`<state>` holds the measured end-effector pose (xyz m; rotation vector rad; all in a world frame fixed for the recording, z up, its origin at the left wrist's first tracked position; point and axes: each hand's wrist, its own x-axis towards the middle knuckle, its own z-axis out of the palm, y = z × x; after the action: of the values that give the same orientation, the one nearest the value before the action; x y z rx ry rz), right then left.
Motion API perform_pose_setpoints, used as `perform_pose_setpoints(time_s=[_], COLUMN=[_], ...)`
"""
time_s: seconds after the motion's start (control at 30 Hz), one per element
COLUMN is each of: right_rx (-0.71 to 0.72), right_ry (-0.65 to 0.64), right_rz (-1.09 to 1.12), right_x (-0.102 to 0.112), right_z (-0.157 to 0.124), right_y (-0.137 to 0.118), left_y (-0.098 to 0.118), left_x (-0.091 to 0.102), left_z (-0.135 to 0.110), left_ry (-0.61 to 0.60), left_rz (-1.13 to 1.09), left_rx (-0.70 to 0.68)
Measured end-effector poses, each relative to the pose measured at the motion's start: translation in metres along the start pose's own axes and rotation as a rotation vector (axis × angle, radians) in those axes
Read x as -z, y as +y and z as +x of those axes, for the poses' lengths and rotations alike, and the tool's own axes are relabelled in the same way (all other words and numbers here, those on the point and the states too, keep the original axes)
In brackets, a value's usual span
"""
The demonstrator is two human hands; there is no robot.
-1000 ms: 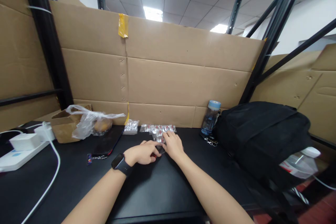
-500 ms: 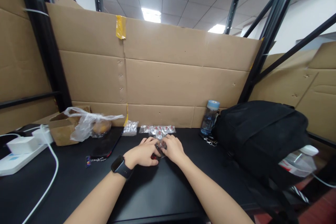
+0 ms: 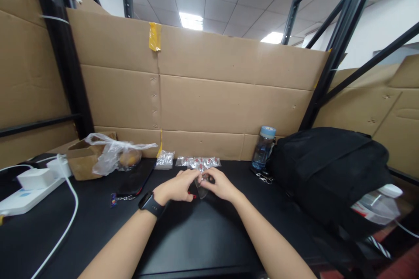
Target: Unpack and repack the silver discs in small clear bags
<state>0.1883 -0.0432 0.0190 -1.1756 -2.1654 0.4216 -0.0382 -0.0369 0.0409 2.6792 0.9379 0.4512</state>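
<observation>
Between my hands, low over the black table, is a small clear plastic bag [image 3: 202,191], its pointed lower end toward me. My left hand [image 3: 178,186], with a dark watch at the wrist, has its fingertips closed at the bag's upper left edge, the thumb lower down. My right hand [image 3: 221,183] is curled, thumb and forefinger pinched at the bag's upper right. A small red thing [image 3: 194,196] shows by my left thumb; its kind is unclear. Just beyond my fingers lies a row of clear packets [image 3: 198,162] holding shiny things with red spots.
A silvery packet pile [image 3: 164,160], a dark phone-like slab [image 3: 135,181] and a knotted plastic bag [image 3: 113,157] are on the left, with a white power strip [image 3: 29,194]. On the right stand a water bottle [image 3: 262,150] and a black backpack [image 3: 327,174]. Cardboard [image 3: 203,109] walls the back.
My right hand has drawn slightly up and its fingers have curled into a pinch. More of the clear bag now shows between the hands. The view has shifted slightly.
</observation>
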Motion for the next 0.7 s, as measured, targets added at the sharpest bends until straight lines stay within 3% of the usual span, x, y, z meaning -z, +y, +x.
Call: perform_pose_setpoints(time_s=[0.13, 0.27, 0.43, 0.53, 0.7], right_rx=[0.001, 0.028, 0.022, -0.082, -0.348], right_ry=[0.063, 0.044, 0.016, 0.025, 0.079], right_rz=[0.104, -0.011, 0.027, 0.071, 0.295], right_x=[0.012, 0.007, 0.003, 0.006, 0.005], right_z=[0.000, 0.000, 0.001, 0.002, 0.005], right_y=[0.017, 0.024, 0.022, 0.026, 0.031], left_y=[-0.009, -0.014, -0.019, -0.024, -0.037], left_x=[-0.007, -0.011, -0.007, -0.007, -0.018], left_z=[0.005, 0.009, 0.008, 0.009, 0.016], left_ry=[0.116, 0.127, 0.160, 0.196, 0.277], left_rz=[0.097, 0.123, 0.033, -0.068, -0.259], left_rx=[0.077, 0.069, 0.043, 0.078, 0.295])
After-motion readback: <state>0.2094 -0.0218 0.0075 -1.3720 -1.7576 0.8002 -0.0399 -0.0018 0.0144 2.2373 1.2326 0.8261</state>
